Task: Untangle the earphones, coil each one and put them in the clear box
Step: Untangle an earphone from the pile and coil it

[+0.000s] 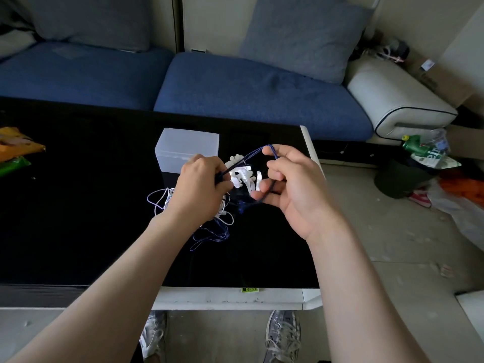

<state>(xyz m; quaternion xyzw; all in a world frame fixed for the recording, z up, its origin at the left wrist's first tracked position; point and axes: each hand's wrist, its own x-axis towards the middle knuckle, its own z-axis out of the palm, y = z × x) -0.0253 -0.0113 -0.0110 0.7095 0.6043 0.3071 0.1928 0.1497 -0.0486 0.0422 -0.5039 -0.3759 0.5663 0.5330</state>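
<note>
A dark blue earphone cable stretches between my two hands above the black table. My left hand grips one end of it in curled fingers. My right hand pinches a loop of it between thumb and forefinger, and the cable runs down across the lower fingers. Loose blue loops hang onto the table. A tangle of white earphone cable lies under my left wrist. Several white clips or ties lie between the hands. The clear box stands closed just beyond my left hand.
Orange and green snack packets lie at the table's left edge. A blue sofa runs behind the table. A dark bin with bottles and rubbish sits on the floor to the right. My shoes show below the table's near edge.
</note>
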